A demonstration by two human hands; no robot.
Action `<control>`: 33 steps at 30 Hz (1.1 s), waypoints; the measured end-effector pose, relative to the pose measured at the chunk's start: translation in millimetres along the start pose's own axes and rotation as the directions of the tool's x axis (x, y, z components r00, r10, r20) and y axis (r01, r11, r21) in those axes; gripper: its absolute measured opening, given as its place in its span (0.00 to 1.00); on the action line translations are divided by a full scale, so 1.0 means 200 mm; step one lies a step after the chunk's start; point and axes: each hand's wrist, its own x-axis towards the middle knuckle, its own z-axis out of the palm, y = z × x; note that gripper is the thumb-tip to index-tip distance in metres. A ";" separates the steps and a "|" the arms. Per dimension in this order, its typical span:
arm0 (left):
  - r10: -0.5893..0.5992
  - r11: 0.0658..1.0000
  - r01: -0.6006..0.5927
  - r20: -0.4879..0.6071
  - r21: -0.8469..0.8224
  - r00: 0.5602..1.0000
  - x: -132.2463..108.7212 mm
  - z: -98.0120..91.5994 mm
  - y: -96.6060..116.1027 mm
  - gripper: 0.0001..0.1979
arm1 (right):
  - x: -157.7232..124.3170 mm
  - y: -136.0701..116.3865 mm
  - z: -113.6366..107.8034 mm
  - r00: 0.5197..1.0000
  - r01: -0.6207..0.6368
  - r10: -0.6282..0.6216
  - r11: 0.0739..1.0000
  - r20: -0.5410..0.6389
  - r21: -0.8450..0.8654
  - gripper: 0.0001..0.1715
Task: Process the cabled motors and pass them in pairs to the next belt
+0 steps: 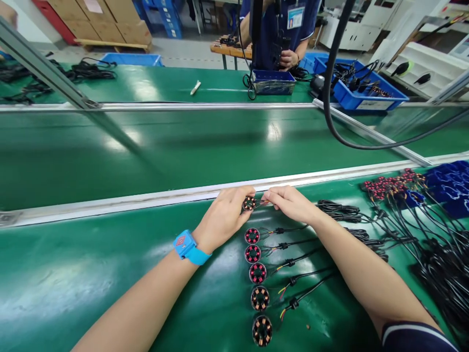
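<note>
My left hand (227, 212), with a blue strap on its wrist, is closed around the rim of a small round motor stator (249, 203) with copper windings. Just right of it, my right hand (287, 200) pinches the thin wires (264, 202) at the stator's side. Below my hands several more stators run in a column toward me, some with red windings (257, 273), the nearest two with copper ones (262, 330). Beside the column lie black cables (293, 304) whose stripped ends show coloured wires.
To the right are bundled black cables (443, 278), a heap of red stators (394, 186) and blue material (449, 186). A metal rail (176, 198) borders the green belt (164, 146). A thick black cable (330, 107) hangs overhead. Across stands a person (289, 39) near blue bins (366, 100).
</note>
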 end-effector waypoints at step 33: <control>-0.031 0.984 0.083 0.307 -0.159 0.951 0.02 -0.03 -0.02 0.03 | -0.03 0.09 -0.02 0.979 0.028 -0.036 0.999 0.199 0.043 0.22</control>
